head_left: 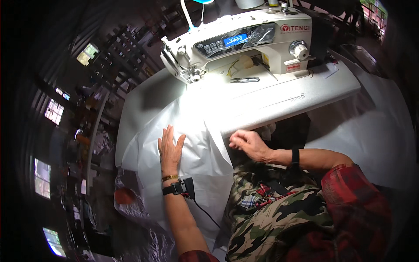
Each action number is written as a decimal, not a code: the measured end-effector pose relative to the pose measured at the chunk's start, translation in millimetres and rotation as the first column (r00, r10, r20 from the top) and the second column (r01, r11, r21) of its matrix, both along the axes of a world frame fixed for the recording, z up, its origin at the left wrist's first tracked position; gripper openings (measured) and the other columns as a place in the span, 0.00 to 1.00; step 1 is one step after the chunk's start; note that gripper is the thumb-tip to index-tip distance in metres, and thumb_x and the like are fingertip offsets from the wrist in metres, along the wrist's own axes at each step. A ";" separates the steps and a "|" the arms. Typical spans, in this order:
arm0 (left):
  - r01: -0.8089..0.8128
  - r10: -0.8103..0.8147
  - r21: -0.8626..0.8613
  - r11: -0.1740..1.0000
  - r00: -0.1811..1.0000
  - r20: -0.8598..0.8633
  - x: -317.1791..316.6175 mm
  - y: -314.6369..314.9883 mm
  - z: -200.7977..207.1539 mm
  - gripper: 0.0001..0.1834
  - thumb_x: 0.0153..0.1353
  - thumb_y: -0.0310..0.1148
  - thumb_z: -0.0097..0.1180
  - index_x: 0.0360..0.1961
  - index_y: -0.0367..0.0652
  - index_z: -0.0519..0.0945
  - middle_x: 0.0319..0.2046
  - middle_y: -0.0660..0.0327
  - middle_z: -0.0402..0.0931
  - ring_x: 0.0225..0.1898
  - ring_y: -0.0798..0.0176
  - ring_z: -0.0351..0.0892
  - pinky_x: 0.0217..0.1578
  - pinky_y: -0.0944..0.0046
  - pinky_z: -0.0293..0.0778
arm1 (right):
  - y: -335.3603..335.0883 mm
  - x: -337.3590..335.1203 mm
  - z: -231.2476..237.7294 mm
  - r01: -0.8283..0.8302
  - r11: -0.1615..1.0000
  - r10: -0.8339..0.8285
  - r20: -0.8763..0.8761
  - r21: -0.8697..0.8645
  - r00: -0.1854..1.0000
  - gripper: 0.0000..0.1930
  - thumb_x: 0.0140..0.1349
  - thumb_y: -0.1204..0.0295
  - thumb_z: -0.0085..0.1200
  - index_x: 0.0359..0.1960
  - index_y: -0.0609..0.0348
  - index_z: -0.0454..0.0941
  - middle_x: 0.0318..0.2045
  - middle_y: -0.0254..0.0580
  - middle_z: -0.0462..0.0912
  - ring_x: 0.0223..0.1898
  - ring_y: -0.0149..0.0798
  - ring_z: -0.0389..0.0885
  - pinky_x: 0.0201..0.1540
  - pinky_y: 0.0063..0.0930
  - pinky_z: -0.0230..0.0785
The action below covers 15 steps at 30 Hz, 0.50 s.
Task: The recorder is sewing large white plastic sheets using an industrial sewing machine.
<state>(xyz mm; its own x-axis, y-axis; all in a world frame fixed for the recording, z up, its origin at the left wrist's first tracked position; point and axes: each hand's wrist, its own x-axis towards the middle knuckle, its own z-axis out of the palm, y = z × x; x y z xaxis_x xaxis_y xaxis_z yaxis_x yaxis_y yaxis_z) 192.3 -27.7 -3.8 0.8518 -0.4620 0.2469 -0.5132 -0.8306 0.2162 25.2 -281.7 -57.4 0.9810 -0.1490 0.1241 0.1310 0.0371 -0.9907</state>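
Observation:
My left hand [171, 148] lies flat with its fingers stretched on a white plastic-like sheet [196, 153]. The sheet runs up to the needle area of a white sewing machine [244, 37], where the lamp's glare washes out detail. My right hand [249, 144] is curled closed by the front edge of the machine table [262, 114], just right of the sheet's edge. Whatever its fingers hold, if anything, is hidden. A gold-coloured bracelet [170, 177] and a black strapped device [179, 187] are on my left wrist, and a black band [295, 158] is on my right.
Dark-handled thread snips [245, 80] lie on the machine bed beside a yellowish thread bundle [242, 63]. More white sheet [366, 131] spreads at the right. A camouflage cloth [283, 214] covers my lap. Below my left wrist a black cable [206, 212] trails over the sheet.

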 end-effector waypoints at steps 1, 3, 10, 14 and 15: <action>0.006 -0.006 -0.002 1.000 1.000 -0.011 0.8 0.8 -0.5 0.39 0.67 0.59 0.46 0.69 0.39 0.63 0.71 0.54 0.58 0.74 0.55 0.49 0.73 0.48 0.41 | 4.6 1.3 -12.1 -0.023 0.999 0.017 -0.112 -0.049 0.994 0.16 0.68 0.63 0.53 0.39 0.67 0.80 0.30 0.38 0.82 0.34 0.29 0.79 0.40 0.25 0.72; 0.053 -0.053 -0.025 0.998 0.999 0.008 3.5 3.2 -1.7 0.39 0.67 0.59 0.46 0.68 0.39 0.63 0.70 0.55 0.59 0.74 0.55 0.49 0.73 0.49 0.41 | 16.8 8.5 -33.2 -0.032 0.995 0.013 -0.192 -0.097 0.981 0.19 0.63 0.59 0.58 0.42 0.67 0.80 0.32 0.40 0.82 0.34 0.28 0.76 0.39 0.25 0.70; 0.119 -0.118 -0.032 0.992 0.992 0.042 38.1 17.0 -3.0 0.36 0.67 0.57 0.48 0.67 0.42 0.66 0.70 0.58 0.61 0.73 0.54 0.53 0.72 0.49 0.44 | 64.7 54.1 -65.1 -0.408 0.906 0.422 -0.282 0.111 0.862 0.24 0.59 0.61 0.62 0.51 0.65 0.78 0.43 0.42 0.82 0.43 0.37 0.78 0.49 0.31 0.70; 0.172 -0.169 -0.061 0.983 0.984 0.049 56.6 23.9 -3.2 0.36 0.66 0.58 0.49 0.65 0.41 0.69 0.68 0.57 0.63 0.72 0.54 0.56 0.72 0.48 0.46 | 75.7 48.7 -67.3 -0.449 0.889 0.457 -0.260 0.092 0.851 0.31 0.55 0.56 0.65 0.55 0.64 0.75 0.50 0.48 0.81 0.52 0.41 0.77 0.57 0.34 0.67; 0.178 -0.175 -0.065 0.982 0.983 0.050 59.7 25.3 -3.7 0.36 0.66 0.58 0.49 0.64 0.41 0.69 0.68 0.57 0.64 0.71 0.54 0.56 0.71 0.48 0.47 | 79.0 44.3 -65.5 -0.416 0.903 0.430 -0.202 0.111 0.880 0.32 0.55 0.55 0.66 0.57 0.64 0.74 0.51 0.49 0.80 0.53 0.42 0.77 0.57 0.34 0.67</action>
<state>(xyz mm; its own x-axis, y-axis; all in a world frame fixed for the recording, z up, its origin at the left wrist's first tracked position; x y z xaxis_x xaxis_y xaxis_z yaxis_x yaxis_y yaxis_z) 251.9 -2.4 -7.5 0.7461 -0.5849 0.3183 -0.6606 -0.7101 0.2435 69.5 -202.6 -122.9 0.9537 0.2860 -0.0935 -0.1276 0.1032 -0.9864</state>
